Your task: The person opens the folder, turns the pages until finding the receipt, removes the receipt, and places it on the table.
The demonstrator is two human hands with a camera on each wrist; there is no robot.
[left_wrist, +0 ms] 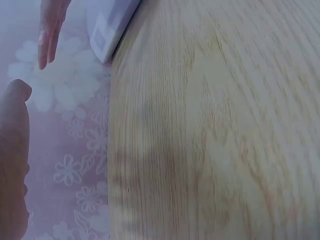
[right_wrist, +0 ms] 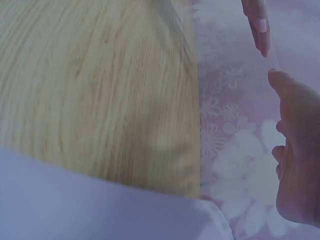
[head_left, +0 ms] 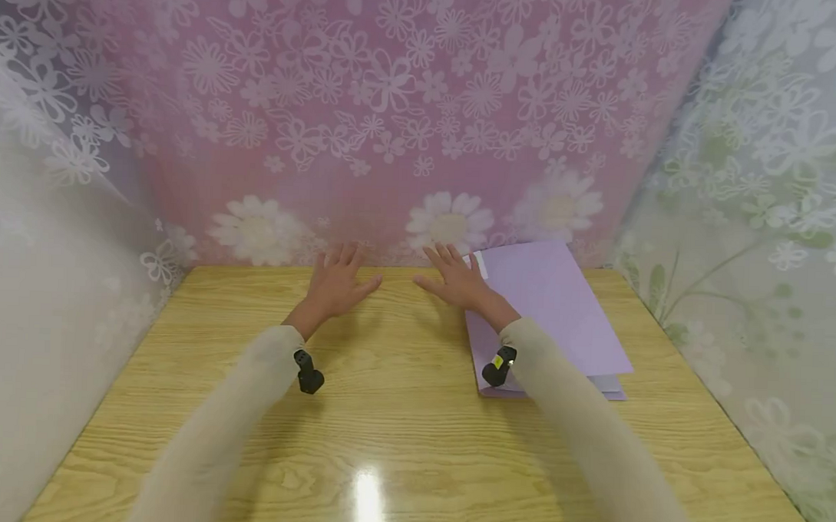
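Observation:
Both hands reach toward the far edge of the table with nothing in them. My left hand (head_left: 338,283) is spread over the wood, its fingers pointing at the back curtain and its thumb out to the right. The right hand (head_left: 456,279) is spread likewise, thumb toward the left hand, with its wrist over the left part of a purple folder (head_left: 541,296). The folder lies on the right of the table, its cover slightly raised at the near end, where pale sheets (head_left: 606,383) show inside. A white label (head_left: 478,265) shows near the right fingers. The right wrist view shows the folder (right_wrist: 90,205) below the hand.
The wood-grain table (head_left: 384,429) meets a pink flowered curtain (head_left: 395,137) at the back. Pale flowered sheets hang at the left (head_left: 52,240) and right (head_left: 758,227). Small black cameras sit on the left wrist (head_left: 308,374) and right wrist (head_left: 499,367).

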